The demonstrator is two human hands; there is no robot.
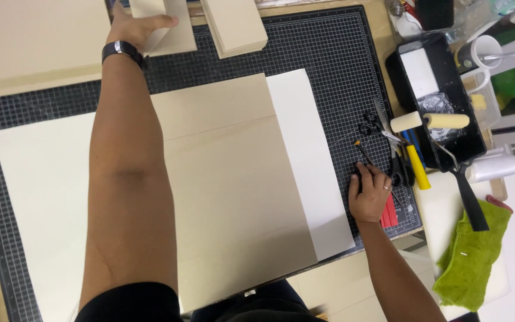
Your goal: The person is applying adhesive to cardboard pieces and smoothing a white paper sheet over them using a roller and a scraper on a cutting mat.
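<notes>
My left hand reaches far across the black cutting mat and grips a cream board piece at the back, thumb on top. A black watch is on that wrist. My right hand rests at the mat's right edge, fingers curled over a small black tool beside a thin brush; whether it grips the tool is unclear. A large cream board lies on a white sheet under my left arm.
A stack of cream boards and a large board lie at the back. To the right are scissors, a yellow-handled tool, a black paint tray with rollers, a green cloth and a cup.
</notes>
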